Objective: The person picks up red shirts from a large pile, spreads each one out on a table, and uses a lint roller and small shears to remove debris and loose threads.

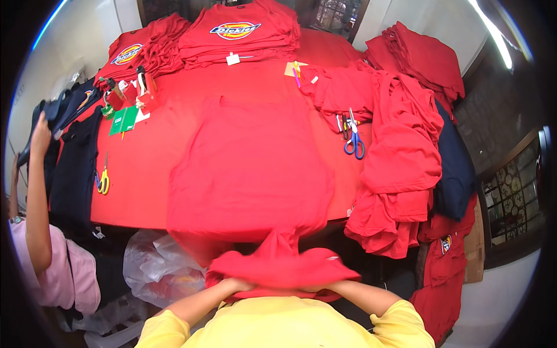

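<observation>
Close in front of my yellow top, both hands are up under a bunched red T-shirt [284, 269], blurred by motion. My left hand [241, 284] grips its left part and my right hand [318, 287] its right; cloth covers the fingers of both. Just beyond, a red garment [249, 159] lies spread flat over the table, its neckline at the far end and its near edge hanging over the table's front. A twisted fold links the two pieces of cloth, and I cannot tell whether they are one garment.
Folded red T-shirts [238, 35] are stacked along the red table's [139, 197] back. Heaped red garments [400, 139] and blue scissors [354, 142] lie right. Yellow scissors [103, 181], a green card [123, 120] and dark garments [75, 168] lie left, near another person's arm [38, 197].
</observation>
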The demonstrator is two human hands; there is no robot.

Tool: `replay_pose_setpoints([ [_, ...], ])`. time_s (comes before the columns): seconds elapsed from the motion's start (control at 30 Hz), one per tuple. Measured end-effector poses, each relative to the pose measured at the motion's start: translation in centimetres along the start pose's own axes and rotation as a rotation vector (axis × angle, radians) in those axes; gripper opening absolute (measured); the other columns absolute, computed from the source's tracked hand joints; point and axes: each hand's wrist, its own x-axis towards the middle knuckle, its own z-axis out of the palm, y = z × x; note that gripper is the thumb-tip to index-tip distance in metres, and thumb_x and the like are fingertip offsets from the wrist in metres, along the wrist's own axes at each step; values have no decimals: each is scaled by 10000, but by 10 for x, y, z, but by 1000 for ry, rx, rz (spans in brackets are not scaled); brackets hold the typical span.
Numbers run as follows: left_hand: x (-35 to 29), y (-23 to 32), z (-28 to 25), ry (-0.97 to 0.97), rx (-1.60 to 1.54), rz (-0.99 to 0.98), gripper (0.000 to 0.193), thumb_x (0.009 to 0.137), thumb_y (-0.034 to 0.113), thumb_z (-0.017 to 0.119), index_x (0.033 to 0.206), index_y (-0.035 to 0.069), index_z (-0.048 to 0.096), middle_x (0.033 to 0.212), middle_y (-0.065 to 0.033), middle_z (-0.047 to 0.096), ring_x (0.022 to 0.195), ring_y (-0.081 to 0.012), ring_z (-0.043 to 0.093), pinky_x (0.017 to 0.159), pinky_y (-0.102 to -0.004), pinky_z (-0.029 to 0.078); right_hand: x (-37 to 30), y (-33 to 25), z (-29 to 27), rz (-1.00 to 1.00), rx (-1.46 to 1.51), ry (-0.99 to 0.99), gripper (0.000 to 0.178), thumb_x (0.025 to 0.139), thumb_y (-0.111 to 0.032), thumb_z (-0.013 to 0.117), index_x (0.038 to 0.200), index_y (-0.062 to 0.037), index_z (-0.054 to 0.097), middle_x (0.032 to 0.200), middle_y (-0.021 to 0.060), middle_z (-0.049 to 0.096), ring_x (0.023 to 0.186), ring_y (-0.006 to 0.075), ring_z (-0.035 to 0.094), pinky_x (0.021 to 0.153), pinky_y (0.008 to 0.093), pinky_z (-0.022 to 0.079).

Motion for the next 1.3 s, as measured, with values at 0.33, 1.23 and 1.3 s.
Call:
replay_pose_setpoints([
  [0.33,-89,63,-85,818,-259,83,359,837,264,689,1087,12,638,935,-127,688,747,-320,650,727,-368,519,-122,-11,-35,168,697,651,226,938,-108,575,1128,8,612,990,59,668,900,122,607,871,288,471],
  [1.23,33,126,-155,63,-298,544,501,973,374,518,1400,113,482,1251,-154,607,1132,-298,607,988,-397,472,-392,-86,-536,-468,452,1678,557,953,-400,569,1344,-8,510,1375,172,517,1308,281,458,1107,414,335],
  [1.3,-14,132,-206,337,-46,620,471,975,347,552,1378,107,507,1256,-149,616,1142,-281,609,998,-390,471,-349,-34,-547,22,191,1622,609,927,-384,615,1375,3,472,1444,178,443,1360,295,387,1128,420,298],
])
